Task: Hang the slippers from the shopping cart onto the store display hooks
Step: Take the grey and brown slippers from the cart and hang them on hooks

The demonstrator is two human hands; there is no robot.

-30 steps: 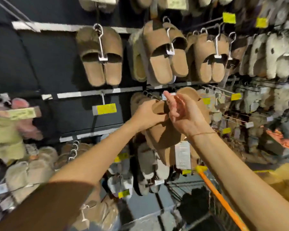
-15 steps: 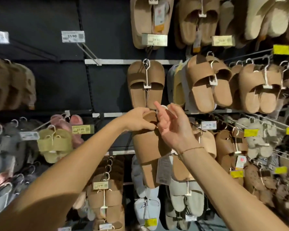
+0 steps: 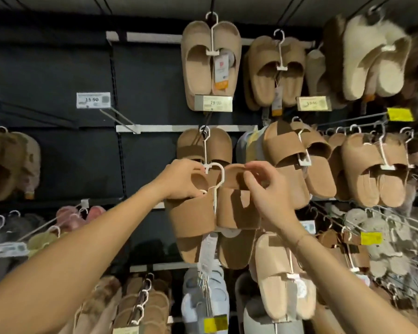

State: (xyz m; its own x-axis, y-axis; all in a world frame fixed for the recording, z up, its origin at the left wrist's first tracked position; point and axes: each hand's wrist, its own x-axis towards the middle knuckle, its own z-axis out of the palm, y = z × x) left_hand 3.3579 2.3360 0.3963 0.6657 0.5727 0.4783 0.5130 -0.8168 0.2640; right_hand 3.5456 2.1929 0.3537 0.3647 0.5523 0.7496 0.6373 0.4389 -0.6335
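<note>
Shopping cart out of frame. Lower toes of the brown slipper pair [image 3: 212,213] partly covered by a white paper tag [image 3: 209,251]; its top edge is behind both hands. Can't tell whether the white plastic hanger [image 3: 216,179] is on any display hook: its curved top sits just in front of the hung brown pair [image 3: 204,148] behind it, and the overlap hides any contact.

Pair: two tan-brown open-toe slides with wide bands, side by side, toes down, clipped on one hanger, held up at the middle of the dark display wall [image 3: 70,153].

Left hand [image 3: 179,182]: fingers curled over the left slipper's heel end, gripping it. Right hand [image 3: 266,189]: thumb and fingers pinch the right slipper's top edge.

Count: one held pair, one hanger, two hands. Price tags near the wall's top edge: three legible, first [image 3: 93,100], second [image 3: 214,103], third [image 3: 313,103].
</note>
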